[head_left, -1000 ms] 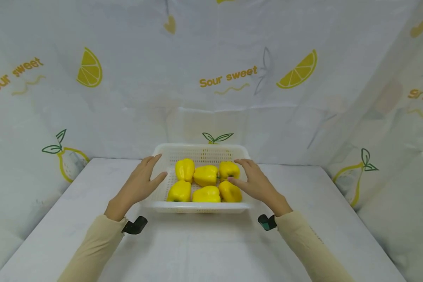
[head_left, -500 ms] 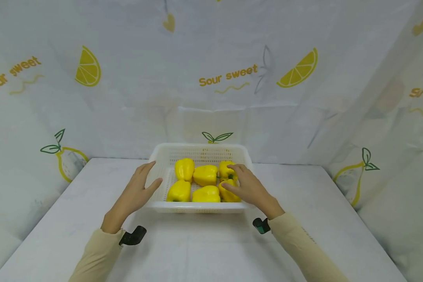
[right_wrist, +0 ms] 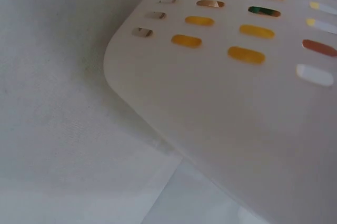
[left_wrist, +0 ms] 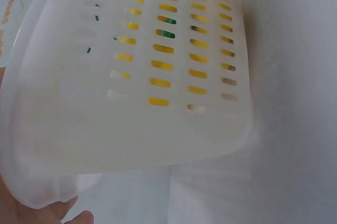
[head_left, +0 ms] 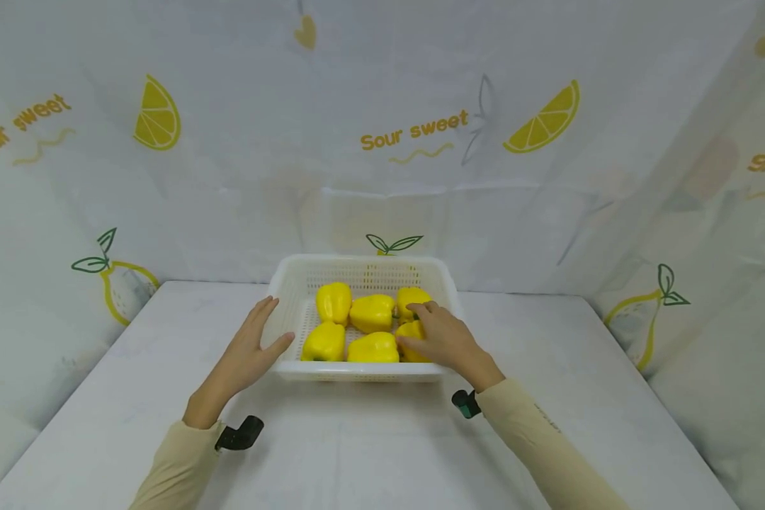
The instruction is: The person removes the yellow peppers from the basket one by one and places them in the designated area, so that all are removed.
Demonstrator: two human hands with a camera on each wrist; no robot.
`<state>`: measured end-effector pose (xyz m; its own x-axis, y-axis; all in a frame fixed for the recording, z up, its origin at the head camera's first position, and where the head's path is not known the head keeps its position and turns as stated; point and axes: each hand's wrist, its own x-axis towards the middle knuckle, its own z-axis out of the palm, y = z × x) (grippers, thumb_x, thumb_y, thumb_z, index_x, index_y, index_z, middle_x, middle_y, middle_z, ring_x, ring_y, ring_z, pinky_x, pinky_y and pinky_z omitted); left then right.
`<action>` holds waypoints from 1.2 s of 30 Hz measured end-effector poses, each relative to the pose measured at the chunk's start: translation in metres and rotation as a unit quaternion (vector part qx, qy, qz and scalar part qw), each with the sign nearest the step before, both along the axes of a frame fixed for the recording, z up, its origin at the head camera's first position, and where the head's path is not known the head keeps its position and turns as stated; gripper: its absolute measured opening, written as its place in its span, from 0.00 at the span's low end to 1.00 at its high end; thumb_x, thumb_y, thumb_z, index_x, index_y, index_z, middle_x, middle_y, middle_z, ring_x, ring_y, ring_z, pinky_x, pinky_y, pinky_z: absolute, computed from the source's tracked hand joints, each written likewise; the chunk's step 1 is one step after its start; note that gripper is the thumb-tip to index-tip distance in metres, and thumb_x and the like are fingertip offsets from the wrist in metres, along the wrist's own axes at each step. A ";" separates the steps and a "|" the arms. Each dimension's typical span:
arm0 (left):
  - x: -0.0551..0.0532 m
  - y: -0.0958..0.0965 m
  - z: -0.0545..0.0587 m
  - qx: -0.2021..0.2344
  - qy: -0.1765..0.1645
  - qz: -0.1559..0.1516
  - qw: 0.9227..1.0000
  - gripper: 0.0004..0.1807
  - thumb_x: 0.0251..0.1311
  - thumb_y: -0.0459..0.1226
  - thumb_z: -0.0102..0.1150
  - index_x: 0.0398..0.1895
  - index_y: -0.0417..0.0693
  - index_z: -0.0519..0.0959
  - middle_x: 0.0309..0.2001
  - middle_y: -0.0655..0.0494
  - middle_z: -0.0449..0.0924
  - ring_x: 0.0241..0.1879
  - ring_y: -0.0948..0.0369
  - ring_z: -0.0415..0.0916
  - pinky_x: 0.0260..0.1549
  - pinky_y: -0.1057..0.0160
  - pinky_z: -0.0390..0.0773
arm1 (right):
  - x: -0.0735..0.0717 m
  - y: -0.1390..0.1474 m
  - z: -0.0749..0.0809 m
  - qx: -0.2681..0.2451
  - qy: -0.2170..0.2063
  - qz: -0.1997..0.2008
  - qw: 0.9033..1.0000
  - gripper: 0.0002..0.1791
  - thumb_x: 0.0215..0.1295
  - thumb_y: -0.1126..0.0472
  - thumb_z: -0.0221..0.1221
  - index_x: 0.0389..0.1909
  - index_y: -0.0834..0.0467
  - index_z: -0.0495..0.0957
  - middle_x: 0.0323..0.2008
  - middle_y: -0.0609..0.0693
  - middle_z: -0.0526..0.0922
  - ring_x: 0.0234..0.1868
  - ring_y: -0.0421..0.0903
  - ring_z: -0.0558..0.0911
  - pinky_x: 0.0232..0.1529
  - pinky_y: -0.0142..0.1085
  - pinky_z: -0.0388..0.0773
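Observation:
A white plastic basket (head_left: 366, 367) with slotted walls holds several yellow bell peppers. My right hand (head_left: 449, 340) reaches over its front right corner, thumb and fingers curved round the front right bell pepper (head_left: 413, 329) and partly covering it. Just behind that one lies another bell pepper (head_left: 411, 297). On the opposite side, my left hand (head_left: 245, 354) stays by the left rim, fingers extended and thumb spread, holding nothing. Its fingers (left_wrist: 31, 211) show past the basket rim in the left wrist view. Through slots in the basket wall (right_wrist: 263, 113), the right wrist view shows yellow and skin-toned patches.
The basket stands on a white-covered table (head_left: 357, 446), near its back edge. A white cloth (head_left: 248, 142) printed with lemons and lettering hangs behind and at the sides. Another bell pepper (head_left: 372, 347) lies left of the right hand, and more lie further left.
My right hand has moved left and down into the basket, closing round the front right bell pepper. My left hand has drawn slightly back and left from the rim.

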<state>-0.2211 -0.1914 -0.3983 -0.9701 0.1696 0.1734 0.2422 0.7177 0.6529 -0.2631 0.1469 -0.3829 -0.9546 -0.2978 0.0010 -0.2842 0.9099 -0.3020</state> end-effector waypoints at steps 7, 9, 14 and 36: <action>0.001 -0.002 -0.007 0.011 -0.010 0.008 1.000 0.45 0.70 0.50 0.51 0.78 0.36 0.45 0.80 0.38 0.39 0.78 0.37 0.40 0.71 0.31 0.47 | 0.000 -0.002 -0.001 0.025 -0.007 0.001 1.000 0.36 0.63 0.39 0.60 0.66 0.57 0.71 0.65 0.60 0.75 0.57 0.56 0.79 0.59 0.54 0.77; 0.001 -0.003 -0.008 0.016 -0.014 0.012 1.000 0.45 0.70 0.51 0.51 0.78 0.35 0.44 0.80 0.38 0.39 0.78 0.38 0.39 0.71 0.32 0.46 | -0.001 -0.003 -0.001 0.030 -0.012 0.001 0.999 0.36 0.61 0.39 0.62 0.65 0.56 0.72 0.64 0.58 0.76 0.57 0.55 0.79 0.60 0.54 0.77; 0.001 -0.002 -0.014 0.049 -0.009 0.025 0.998 0.43 0.71 0.47 0.51 0.78 0.34 0.45 0.80 0.38 0.39 0.78 0.37 0.40 0.71 0.31 0.47 | -0.001 -0.006 -0.002 0.041 -0.021 0.001 0.999 0.35 0.58 0.40 0.64 0.62 0.55 0.74 0.61 0.55 0.79 0.52 0.52 0.80 0.59 0.51 0.77; 0.002 0.004 -0.021 0.222 -0.043 0.061 0.972 0.40 0.69 0.35 0.51 0.79 0.41 0.45 0.78 0.37 0.47 0.73 0.40 0.55 0.71 0.38 0.55 | -0.005 -0.003 -0.003 0.001 0.001 0.017 1.000 0.31 0.47 0.44 0.71 0.50 0.52 0.73 0.54 0.57 0.74 0.37 0.47 0.76 0.41 0.42 0.79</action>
